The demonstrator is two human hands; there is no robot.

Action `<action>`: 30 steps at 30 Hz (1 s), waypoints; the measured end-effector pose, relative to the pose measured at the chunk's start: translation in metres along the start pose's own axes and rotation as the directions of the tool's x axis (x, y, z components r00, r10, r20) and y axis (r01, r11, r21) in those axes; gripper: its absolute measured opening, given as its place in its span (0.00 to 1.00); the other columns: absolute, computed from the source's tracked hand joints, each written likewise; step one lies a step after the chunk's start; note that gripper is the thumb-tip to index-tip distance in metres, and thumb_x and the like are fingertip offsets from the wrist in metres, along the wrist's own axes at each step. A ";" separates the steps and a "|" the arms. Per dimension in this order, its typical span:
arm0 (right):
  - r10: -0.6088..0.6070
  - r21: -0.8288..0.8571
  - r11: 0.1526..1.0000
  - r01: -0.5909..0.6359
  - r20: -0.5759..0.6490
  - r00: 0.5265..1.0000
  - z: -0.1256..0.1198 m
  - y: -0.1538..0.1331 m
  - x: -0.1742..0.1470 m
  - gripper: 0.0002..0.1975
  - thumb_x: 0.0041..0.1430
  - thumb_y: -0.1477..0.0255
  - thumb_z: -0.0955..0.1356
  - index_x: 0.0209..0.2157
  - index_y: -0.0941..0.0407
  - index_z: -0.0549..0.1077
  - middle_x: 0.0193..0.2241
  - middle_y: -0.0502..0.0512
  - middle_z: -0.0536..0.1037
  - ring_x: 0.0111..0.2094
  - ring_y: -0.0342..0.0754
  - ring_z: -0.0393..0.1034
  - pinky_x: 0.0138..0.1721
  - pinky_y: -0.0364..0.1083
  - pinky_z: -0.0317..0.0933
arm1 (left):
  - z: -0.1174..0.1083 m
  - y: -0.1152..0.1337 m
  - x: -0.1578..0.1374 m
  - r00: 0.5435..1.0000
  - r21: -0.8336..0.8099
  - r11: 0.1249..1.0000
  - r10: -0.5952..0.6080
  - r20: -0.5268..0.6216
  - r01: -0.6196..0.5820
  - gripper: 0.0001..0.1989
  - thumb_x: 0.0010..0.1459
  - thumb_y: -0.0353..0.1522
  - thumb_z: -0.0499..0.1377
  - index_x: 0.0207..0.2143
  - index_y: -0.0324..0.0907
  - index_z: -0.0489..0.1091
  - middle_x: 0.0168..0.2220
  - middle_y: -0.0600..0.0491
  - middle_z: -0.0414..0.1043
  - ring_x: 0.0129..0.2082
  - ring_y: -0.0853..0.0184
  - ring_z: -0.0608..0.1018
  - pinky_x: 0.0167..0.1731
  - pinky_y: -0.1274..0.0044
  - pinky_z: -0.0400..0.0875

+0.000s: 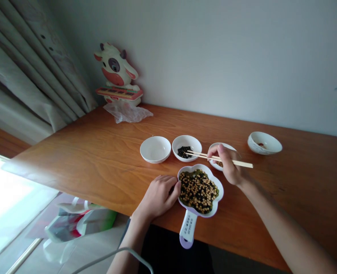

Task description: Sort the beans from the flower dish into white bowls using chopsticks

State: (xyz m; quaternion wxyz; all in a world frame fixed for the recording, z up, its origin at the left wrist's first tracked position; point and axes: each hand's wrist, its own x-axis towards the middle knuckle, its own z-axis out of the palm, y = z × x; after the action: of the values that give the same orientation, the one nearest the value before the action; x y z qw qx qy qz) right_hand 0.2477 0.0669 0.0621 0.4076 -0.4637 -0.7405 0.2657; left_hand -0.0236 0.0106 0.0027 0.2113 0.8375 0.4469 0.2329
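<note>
My right hand (228, 163) is closed around a pair of wooden chopsticks (244, 164). Their tips reach into a white bowl (197, 142) with black beans (184, 152) in it. Under my right hand is another white bowl (214, 145), partly hidden, with some light brown bits inside. My left hand (162, 194) rests on the table, fingers curled, thumb and fingertips at the left rim of a flower-shaped dish (219, 190) with a handle. Mixed yellow, black and green beans (198, 190) cover the dish's bottom. The handle carries a printed label (189, 224).
A white bowl (155, 149) with nothing visible inside stands at the left of the row. Another bowl (267, 146) with a few reddish bits sits at the right on the wooden table (108, 160). A cow toy keyboard (118, 74) and a clear plastic bag (128, 113) are at the back.
</note>
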 end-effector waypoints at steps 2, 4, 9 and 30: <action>0.001 0.005 1.000 -0.001 -0.002 1.000 0.004 0.007 -0.001 0.30 0.76 0.50 0.54 0.35 0.54 0.76 0.29 0.53 0.74 0.32 0.50 0.69 0.38 0.50 0.60 | 0.000 0.000 0.000 1.000 -0.004 1.000 -0.001 0.006 0.001 0.18 0.76 0.36 0.46 0.30 0.44 0.63 0.31 0.52 0.74 0.31 0.64 0.75 0.38 0.72 0.66; 0.005 0.013 1.000 -0.005 -0.002 1.000 0.007 0.013 -0.001 0.30 0.76 0.50 0.53 0.35 0.54 0.76 0.29 0.53 0.73 0.31 0.50 0.69 0.37 0.50 0.60 | 0.000 0.000 0.001 1.000 -0.012 1.000 -0.004 0.018 0.004 0.18 0.76 0.36 0.46 0.31 0.44 0.63 0.31 0.52 0.74 0.32 0.64 0.74 0.39 0.72 0.66; 0.016 0.029 0.999 -0.016 -0.010 1.000 0.013 0.019 0.007 0.30 0.77 0.52 0.53 0.34 0.53 0.77 0.28 0.52 0.75 0.31 0.49 0.70 0.36 0.50 0.61 | -0.001 0.001 0.002 0.999 -0.005 1.000 -0.021 0.041 0.021 0.18 0.76 0.36 0.45 0.31 0.44 0.62 0.32 0.52 0.73 0.32 0.65 0.74 0.39 0.72 0.65; 0.036 0.066 0.997 -0.034 -0.031 0.999 0.020 0.022 0.023 0.32 0.77 0.52 0.53 0.31 0.53 0.78 0.27 0.53 0.80 0.29 0.47 0.71 0.36 0.49 0.64 | -0.001 0.001 0.001 0.999 -0.008 1.000 -0.018 0.029 0.018 0.18 0.76 0.37 0.46 0.31 0.43 0.62 0.32 0.53 0.73 0.32 0.65 0.74 0.39 0.72 0.64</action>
State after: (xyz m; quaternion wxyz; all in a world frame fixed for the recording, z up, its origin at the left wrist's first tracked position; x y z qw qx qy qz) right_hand 0.2362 0.0969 0.0426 0.4297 -0.4671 -0.7166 0.2894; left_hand -0.0230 0.0104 0.0045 0.2234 0.8359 0.4502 0.2206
